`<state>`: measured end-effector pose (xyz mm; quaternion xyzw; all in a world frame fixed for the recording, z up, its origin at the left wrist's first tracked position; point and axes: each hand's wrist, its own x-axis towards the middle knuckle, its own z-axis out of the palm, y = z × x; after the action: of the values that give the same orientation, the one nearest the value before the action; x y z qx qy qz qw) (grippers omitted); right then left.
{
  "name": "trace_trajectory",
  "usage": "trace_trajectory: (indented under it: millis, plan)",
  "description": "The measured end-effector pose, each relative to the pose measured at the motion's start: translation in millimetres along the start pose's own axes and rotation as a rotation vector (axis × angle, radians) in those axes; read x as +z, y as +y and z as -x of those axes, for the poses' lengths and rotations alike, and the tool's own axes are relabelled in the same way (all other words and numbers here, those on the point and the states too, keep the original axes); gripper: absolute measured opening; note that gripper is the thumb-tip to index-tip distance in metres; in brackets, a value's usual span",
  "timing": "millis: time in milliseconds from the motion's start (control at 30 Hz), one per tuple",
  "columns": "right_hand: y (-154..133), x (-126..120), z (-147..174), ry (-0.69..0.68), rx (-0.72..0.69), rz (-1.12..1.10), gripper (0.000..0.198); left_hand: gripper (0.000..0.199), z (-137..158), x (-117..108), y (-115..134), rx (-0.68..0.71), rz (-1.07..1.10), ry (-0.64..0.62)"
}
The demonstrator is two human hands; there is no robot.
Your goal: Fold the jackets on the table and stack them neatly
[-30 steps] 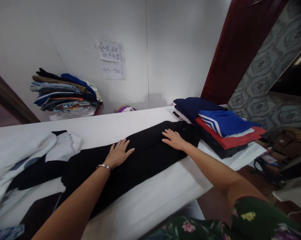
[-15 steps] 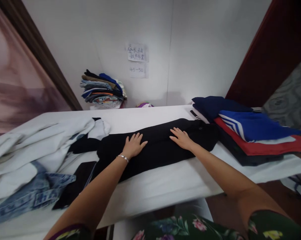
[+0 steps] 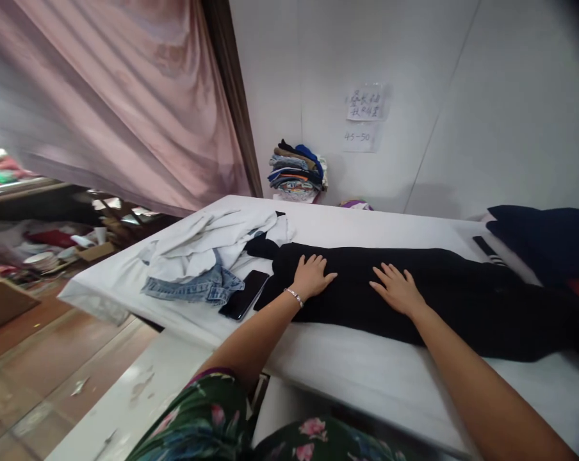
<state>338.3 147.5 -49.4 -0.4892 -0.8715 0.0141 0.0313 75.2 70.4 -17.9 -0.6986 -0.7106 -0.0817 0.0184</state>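
White tabletop [image 3: 395, 229] here: left hand [image 3: 311, 278] and right hand [image 3: 401, 292] rest, fingers spread, on a black cloth garment [image 3: 448, 288] reaching three o'clock.

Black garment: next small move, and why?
Probably a light outward smoothing stroke by the left hand toward the black garment's left end: it rests spread near that end, close to the phone, while the right hand, also spread on the cloth, could steady the rest.

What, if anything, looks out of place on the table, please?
The dark phone looks odd among clothes: it lies between the crumpled denim and the spread black garment. I see no spill on the table.
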Motion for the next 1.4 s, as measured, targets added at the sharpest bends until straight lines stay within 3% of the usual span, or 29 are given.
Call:
trace_trajectory:
  millis: [100,233,333,600,767,1000,1200,1300,1400]
  plan:
    - [1,2,0,0.014,0.002,0.019,0.062,0.053,12,-14,-30,-0.169,-0.002,0.029]
    - [2,7,-2,0.039,-0.008,0.020,0.063,0.054,22,-30,-70,-0.521,0.142,0.003]
    - [3,10,-3,0.046,-0.014,0.016,0.064,0.062,22,-34,-86,-0.634,0.242,-0.053]
    - [2,9,-2,0.066,-0.007,0.005,0.064,0.087,1,-25,-84,-0.609,0.338,-0.030]
    - [-1,4,-1,0.053,0.005,-0.022,0.064,0.094,-3,-23,-77,-0.667,0.318,-0.037]
    - [-11,-7,4,0.057,0.008,-0.029,0.061,0.071,-3,-28,-75,-0.531,0.233,0.114]
    - [-16,-17,5,0.053,0.010,-0.078,0.060,0.070,-4,-27,-86,-0.551,0.126,-0.014]
    - [-17,-20,4,0.032,0.014,-0.110,0.061,0.063,-11,-42,-78,-0.446,-0.053,0.050]
    - [-18,-21,1,0.029,0.011,-0.136,0.062,0.063,-20,-48,-47,-0.187,-0.133,0.179]
